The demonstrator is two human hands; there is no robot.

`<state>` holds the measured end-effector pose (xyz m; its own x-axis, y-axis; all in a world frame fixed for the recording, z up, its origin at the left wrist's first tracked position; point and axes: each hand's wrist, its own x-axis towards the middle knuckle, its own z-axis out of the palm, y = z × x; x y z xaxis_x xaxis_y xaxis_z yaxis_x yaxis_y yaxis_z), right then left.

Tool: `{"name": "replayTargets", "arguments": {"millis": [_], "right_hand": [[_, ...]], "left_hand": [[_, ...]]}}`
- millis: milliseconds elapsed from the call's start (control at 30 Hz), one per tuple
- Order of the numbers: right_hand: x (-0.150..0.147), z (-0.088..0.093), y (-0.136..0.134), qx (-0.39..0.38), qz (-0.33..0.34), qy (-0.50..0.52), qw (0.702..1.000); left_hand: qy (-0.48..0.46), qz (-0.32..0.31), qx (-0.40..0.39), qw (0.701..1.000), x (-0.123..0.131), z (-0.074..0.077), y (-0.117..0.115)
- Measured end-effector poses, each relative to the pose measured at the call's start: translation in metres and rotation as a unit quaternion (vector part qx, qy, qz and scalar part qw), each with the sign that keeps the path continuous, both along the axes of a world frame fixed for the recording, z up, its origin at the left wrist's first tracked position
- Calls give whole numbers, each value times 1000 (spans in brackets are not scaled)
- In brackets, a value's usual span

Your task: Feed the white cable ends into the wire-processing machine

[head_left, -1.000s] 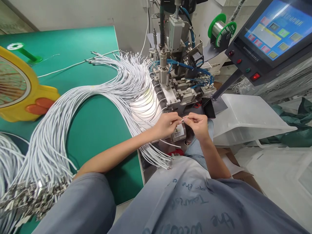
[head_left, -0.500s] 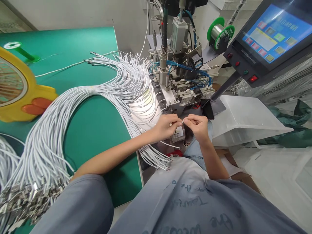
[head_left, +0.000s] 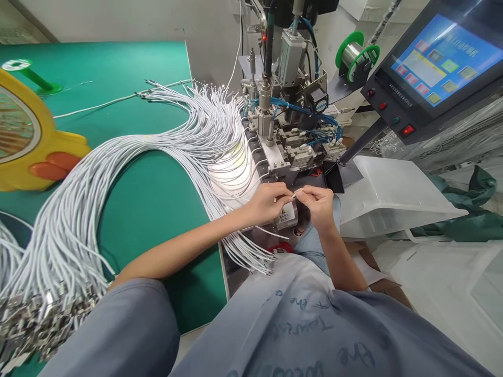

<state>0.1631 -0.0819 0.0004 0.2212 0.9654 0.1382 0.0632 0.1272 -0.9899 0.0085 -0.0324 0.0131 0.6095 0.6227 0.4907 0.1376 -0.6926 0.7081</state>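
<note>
In front of the machine my left hand [head_left: 271, 201] pinches a white cable [head_left: 297, 193] near its end. Fingertip to fingertip with it, my right hand [head_left: 319, 203] is closed on the tip of the same cable. The cable's fine end is mostly covered by my fingers. A large bundle of white cables [head_left: 137, 144] runs across the green table to the left of my hands, with metal connectors [head_left: 51, 309] at its near left end. Several loose cable ends [head_left: 255, 256] hang over the table edge below my left forearm.
The machine [head_left: 275, 131] with blue air hoses stands just beyond my hands. A screen panel [head_left: 440, 63] and a solder wire spool [head_left: 356, 56] are at upper right. Right of my hands sits a translucent bin [head_left: 401, 188]. A yellow fan [head_left: 51, 152] stands on the green table [head_left: 137, 209].
Both hands keep the same pinch on the cable, with barely any finger movement. The view has shifted slightly.
</note>
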Motion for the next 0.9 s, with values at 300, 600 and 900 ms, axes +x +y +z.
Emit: {"name": "replayTargets", "arguments": {"millis": [300,600,900], "right_hand": [[-6,0,1,-12,7,22,1000],[-3,-2,3,5,-24,4,1000],[-30,-9,-6,7,-101,74,992]], "left_hand": [[-3,-5,-53,999,0,-1,0],[0,16,-39,999,0,-1,-1],[-50,0,-18,999,1,-5,-1]]}}
